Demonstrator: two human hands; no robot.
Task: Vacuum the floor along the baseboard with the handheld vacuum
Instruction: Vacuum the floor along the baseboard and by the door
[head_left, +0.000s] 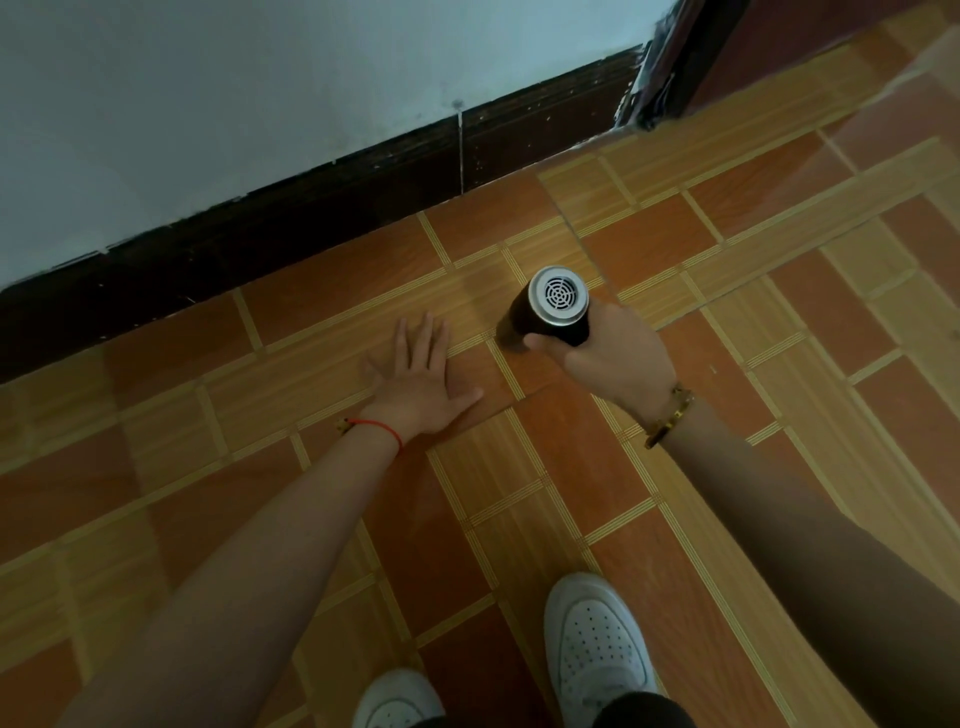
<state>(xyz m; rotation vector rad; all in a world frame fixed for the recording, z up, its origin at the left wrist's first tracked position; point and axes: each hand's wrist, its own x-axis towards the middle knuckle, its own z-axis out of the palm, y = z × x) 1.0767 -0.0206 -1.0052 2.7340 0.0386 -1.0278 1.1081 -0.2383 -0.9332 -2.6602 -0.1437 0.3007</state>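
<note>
Fingers (540, 344) of the right hand (618, 358) wrap the handheld vacuum (550, 312) mid-barrel, at one o'clock from the flat, splayed, empty left hand (421, 382); rigid, probably light, smooth casing; baseboard (311, 228) at twelve.

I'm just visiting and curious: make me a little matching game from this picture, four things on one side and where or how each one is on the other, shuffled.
Things:
1. left hand
2. right hand
3. baseboard
4. white shoes

States or places:
A. dark strip running along the foot of the pale wall
B. wrapped around the black handheld vacuum, grille end facing up
C. fingers spread, palm down over the tiled floor
D. at the bottom edge of the view, standing on the tiles

Pairs: 1-C, 2-B, 3-A, 4-D
</note>
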